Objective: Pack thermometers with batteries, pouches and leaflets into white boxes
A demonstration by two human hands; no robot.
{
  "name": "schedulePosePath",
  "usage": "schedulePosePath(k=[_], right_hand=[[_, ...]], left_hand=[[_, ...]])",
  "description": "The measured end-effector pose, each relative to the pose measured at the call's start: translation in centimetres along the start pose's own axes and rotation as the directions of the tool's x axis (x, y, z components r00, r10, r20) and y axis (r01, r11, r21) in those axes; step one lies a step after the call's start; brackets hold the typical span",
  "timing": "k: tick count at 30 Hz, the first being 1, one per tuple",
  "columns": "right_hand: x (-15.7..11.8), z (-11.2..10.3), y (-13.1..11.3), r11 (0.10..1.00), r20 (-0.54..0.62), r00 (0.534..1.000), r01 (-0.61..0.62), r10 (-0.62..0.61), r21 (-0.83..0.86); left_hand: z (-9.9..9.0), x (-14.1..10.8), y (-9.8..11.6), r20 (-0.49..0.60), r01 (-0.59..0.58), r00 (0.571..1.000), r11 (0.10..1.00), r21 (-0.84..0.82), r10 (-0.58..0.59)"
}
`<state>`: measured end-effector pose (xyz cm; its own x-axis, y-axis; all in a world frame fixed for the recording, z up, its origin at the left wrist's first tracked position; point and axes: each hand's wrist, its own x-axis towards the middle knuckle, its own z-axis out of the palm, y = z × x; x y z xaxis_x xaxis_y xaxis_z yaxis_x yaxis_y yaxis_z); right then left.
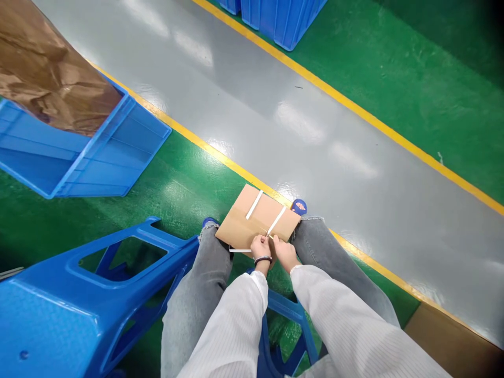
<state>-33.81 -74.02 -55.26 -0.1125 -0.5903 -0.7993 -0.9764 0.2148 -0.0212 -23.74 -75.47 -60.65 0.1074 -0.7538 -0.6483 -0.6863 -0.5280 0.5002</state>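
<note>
A brown cardboard piece (240,218) rests across my knees, tilted in view. Two white strips lie on its face; the left strip (254,205) is apart from my hands, while the right strip (276,220) runs down to my fingertips. My left hand (261,248), with a dark beaded bracelet on its wrist, is closed in a pinch at that strip's lower end. Close beside it, my right hand (285,253) is also pinched, with a tiny pale thing at its fingertips that is too small to name. Another white strip (240,251) sticks out at the cardboard's lower left edge.
Left of my legs stands a blue plastic stool (51,299). Beyond it, a blue crate (114,152) holds crumpled brown paper (59,79). More blue crates (275,21) stand across the grey walkway (252,100). Brown cardboard (449,341) lies at lower right.
</note>
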Motion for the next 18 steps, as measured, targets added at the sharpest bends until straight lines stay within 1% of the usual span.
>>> schedulePosePath(k=[4,9,13,18], right_hand=[[0.5,0.3,-0.3,1.0,-0.016,1.0,0.007,-0.007,0.01],[0.4,0.8,0.2,1.0,-0.039,0.999,0.017,-0.016,0.022],[0.5,0.9,0.3,0.999,-0.053,0.998,0.017,-0.015,0.034],[0.5,0.9,0.4,0.997,-0.064,0.998,0.007,-0.003,0.073]], left_hand=[[-0.1,0.0,-0.1,0.002,-0.004,1.0,1.0,0.001,0.004],[-0.3,-0.1,-0.2,0.028,-0.024,0.999,1.0,-0.001,0.024],[-0.5,-0.2,-0.5,0.078,-0.04,0.996,0.999,-0.017,0.041],[-1.2,-1.4,-1.4,0.148,-0.036,0.988,0.999,-0.019,0.039]])
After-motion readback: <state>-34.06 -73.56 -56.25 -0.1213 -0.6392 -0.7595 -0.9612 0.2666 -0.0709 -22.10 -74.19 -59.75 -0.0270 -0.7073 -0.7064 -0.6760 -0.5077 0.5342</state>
